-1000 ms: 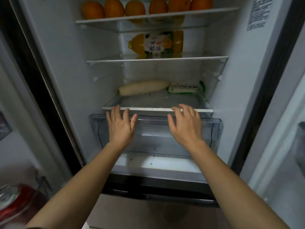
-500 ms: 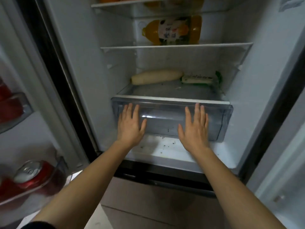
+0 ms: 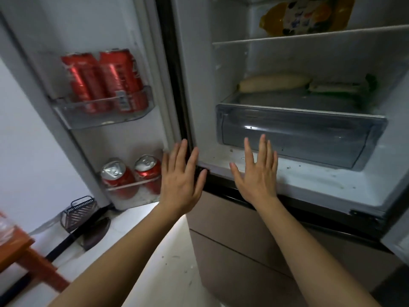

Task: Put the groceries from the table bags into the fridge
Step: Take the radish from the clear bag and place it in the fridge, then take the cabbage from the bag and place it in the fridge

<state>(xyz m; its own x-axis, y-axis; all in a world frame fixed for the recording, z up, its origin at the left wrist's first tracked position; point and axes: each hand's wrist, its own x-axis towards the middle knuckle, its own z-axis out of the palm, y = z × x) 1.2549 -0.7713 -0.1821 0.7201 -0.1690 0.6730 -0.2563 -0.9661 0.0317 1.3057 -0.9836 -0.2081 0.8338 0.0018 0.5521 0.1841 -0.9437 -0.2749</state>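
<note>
The fridge stands open before me. Its clear crisper drawer [image 3: 298, 134] is pushed in under the lowest shelf. On that shelf lie a white radish [image 3: 274, 82] and a green-and-white packet [image 3: 338, 88]. An orange juice bottle [image 3: 303, 15] lies on the shelf above. My left hand [image 3: 180, 182] is flat and spread, held just off the fridge's left door frame. My right hand [image 3: 257, 173] is also spread, in front of the drawer's lower left corner, apart from it. Both hands hold nothing.
The open left door [image 3: 106, 120] carries red cans in an upper bin [image 3: 104, 83] and a lower bin [image 3: 130, 173]. A wooden table corner [image 3: 26, 251] shows at bottom left. A wire basket [image 3: 77, 212] and a dark pan [image 3: 93, 231] lie on the floor. Beige lower drawers [image 3: 239, 235] sit below the fridge.
Both hands have come off the crisper drawer after pushing it in and pulled back toward me. My view has swung left, bringing the door's cans and the table corner into sight.
</note>
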